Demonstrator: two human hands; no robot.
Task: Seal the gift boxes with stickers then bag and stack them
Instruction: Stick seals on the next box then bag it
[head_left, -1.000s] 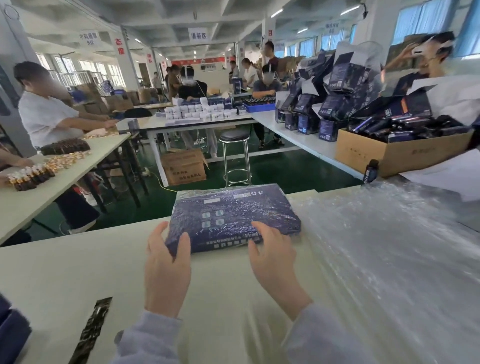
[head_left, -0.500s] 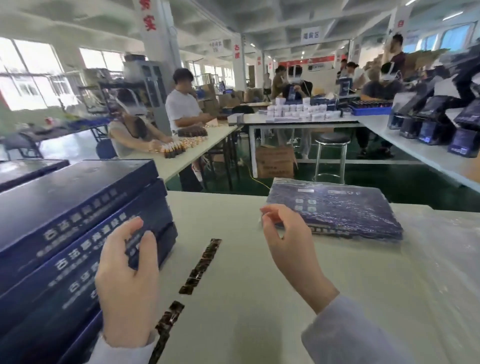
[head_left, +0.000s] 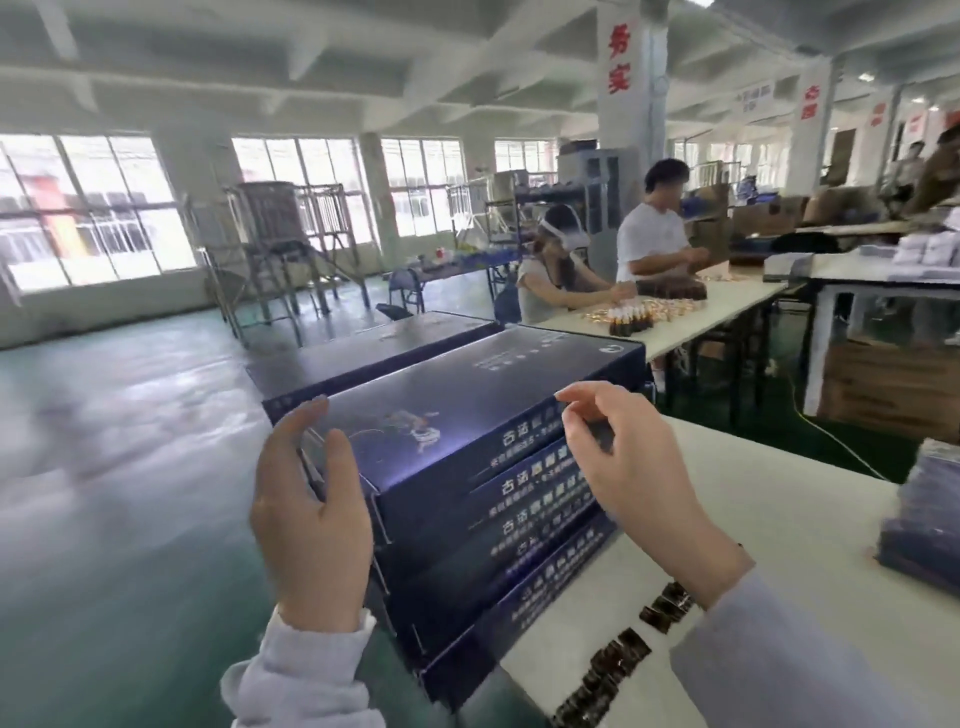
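Observation:
A stack of several dark blue gift boxes (head_left: 467, 415) with white lettering stands at the left end of the white table (head_left: 769, 525). My left hand (head_left: 311, 514) is at the near left end of the top box, fingers straight and upright against it. My right hand (head_left: 628, 467) hovers over the top box's right long edge with loosely curled fingers; I see nothing in it. Dark brown sticker strips (head_left: 618, 660) lie on the table below my right wrist. Bagged boxes (head_left: 924, 519) are piled blurred at the right edge.
A second stack of blue boxes (head_left: 374, 343) stands just behind the first. Two people work at a long table (head_left: 727, 312) with small bottles beyond. Cardboard cartons (head_left: 888, 384) sit on the green floor to the right. Bare floor lies left of my table.
My view has swung left from the bagged box to the stack of unbagged boxes. Both hands have moved onto the stack, the left to the top box's end, the right over its long edge.

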